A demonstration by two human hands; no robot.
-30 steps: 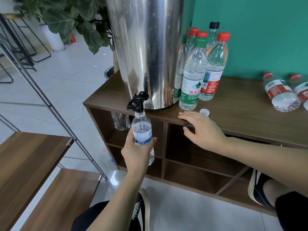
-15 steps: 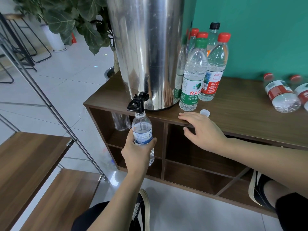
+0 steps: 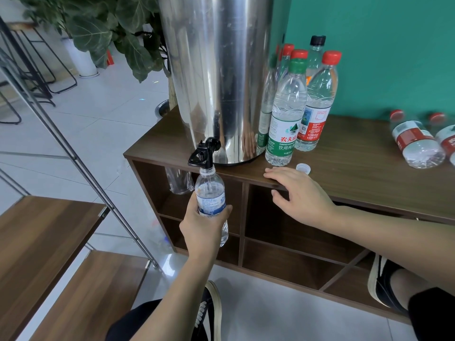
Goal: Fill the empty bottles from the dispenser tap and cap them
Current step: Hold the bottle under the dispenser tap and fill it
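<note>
Nothing has shifted: my left hand [image 3: 205, 223] still grips the small bottle [image 3: 211, 198] under the tap [image 3: 202, 155], filling; my right hand [image 3: 299, 193] rests flat beside the loose cap [image 3: 303, 167], capping still ahead.

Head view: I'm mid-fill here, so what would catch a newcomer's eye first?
The tall shiny steel dispenser drum on the brown wooden cabinet dominates, with its black tap overhanging the cabinet's front edge. Right below the tap, the left hand holds a small clear blue-labelled bottle in its grip, mouth at the spout. The right hand rests on the cabinet edge beside a loose white cap.
</note>
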